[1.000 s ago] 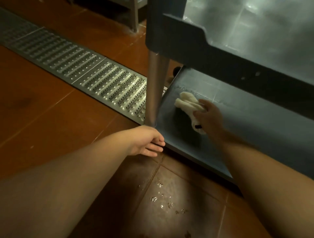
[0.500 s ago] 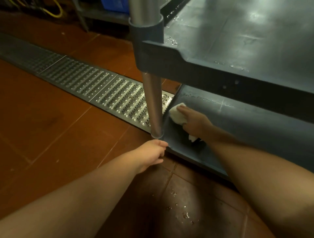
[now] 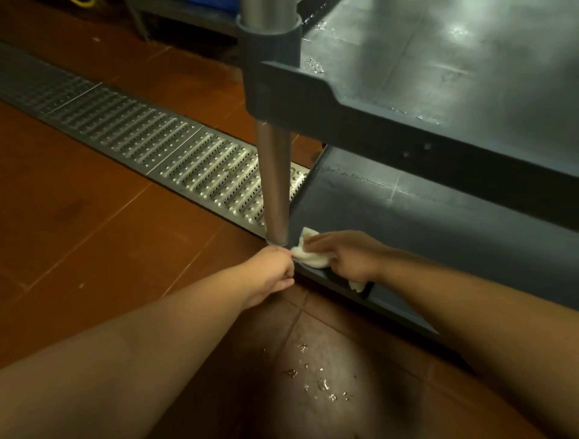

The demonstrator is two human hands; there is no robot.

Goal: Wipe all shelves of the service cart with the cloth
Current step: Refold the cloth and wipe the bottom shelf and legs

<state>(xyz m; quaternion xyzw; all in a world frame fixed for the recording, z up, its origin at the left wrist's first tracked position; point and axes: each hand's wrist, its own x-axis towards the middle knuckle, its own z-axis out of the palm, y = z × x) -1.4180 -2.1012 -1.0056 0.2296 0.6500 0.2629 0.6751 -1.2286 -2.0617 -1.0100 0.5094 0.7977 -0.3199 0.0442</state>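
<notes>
Right hand [image 3: 351,260] presses the cloth [image 3: 308,255] on the lower shelf [image 3: 438,225] front corner, left hand [image 3: 272,271] grips that corner by the post [image 3: 274,185]; upper shelf [image 3: 454,62] looks wet, probably wiped; lower shelf unfinished.

Under me I see a floor of reddish-brown tiles [image 3: 94,250] with thin pale grout lines running through it. A long metal drain grate [image 3: 163,153] crosses the floor on a diagonal from the left edge toward the middle of my view; it is made of perforated panels set end to end, and its holes sit in neat rows. Close to the bottom of my view, a cluster of small shiny water droplets [image 3: 319,382] lies on one tile, which catches a dull patch of light. At the top left, a bit of yellow hose or cable [image 3: 82,3] shows on the floor. Near it, slim metal legs [image 3: 138,22] of some other furniture rise out of frame.
</notes>
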